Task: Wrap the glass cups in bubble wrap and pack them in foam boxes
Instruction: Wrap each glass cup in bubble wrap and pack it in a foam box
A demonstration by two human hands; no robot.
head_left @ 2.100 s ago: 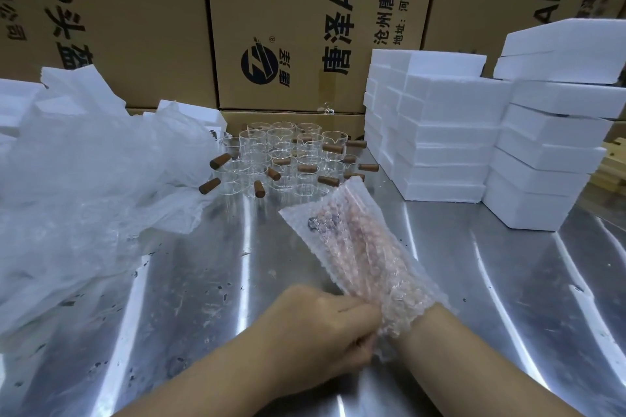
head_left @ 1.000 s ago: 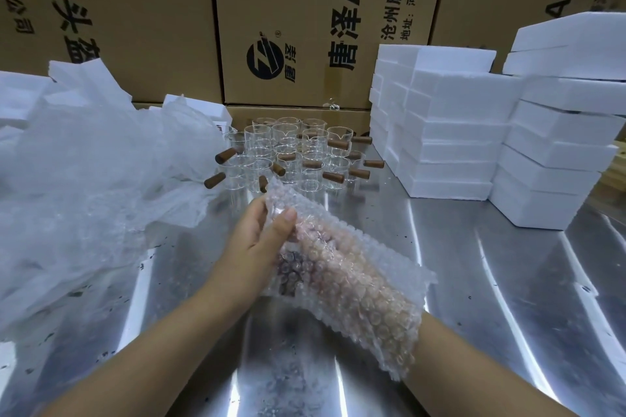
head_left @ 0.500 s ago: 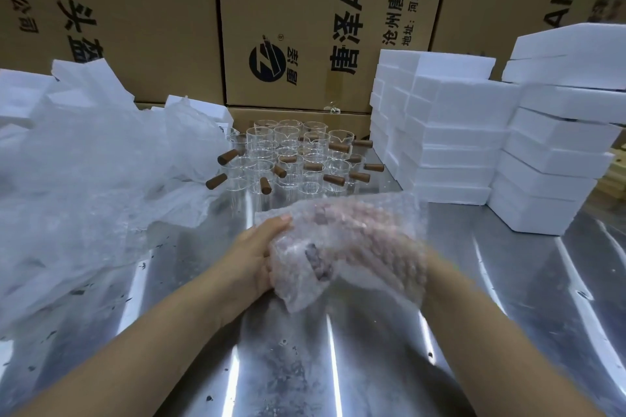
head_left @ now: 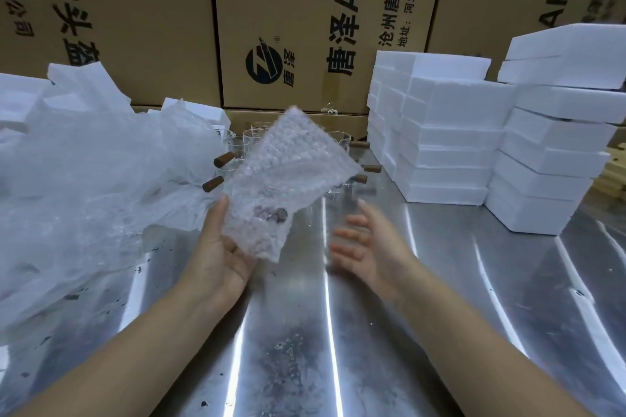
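Head view: three cardboard cartons (head_left: 288,27) along the far wall, print turned sideways. Middle one reads "唐泽 AH4", "沧州唐泽通", "地址:河北河间经" and has a round black Z logo. Left one reads "-P头盔", right one "AH4".

One bubble wrap bag (head_left: 291,166) is held up over the table centre. The left hand (head_left: 220,261) grasps its lower end, thumb along the left edge. The right hand (head_left: 369,244) is just right of the bag, released, fingers spread, blurred, not touching it.

Glass cups (head_left: 340,140) cluster far centre, mostly hidden behind the bag, so the count is unclear. Five wooden handles (head_left: 224,158) show.

White foam boxes (head_left: 454,132) are stacked far right, with about six layers on the nearest stack. One crumpled plastic sheet (head_left: 84,179) lies left on the steel table (head_left: 440,298).
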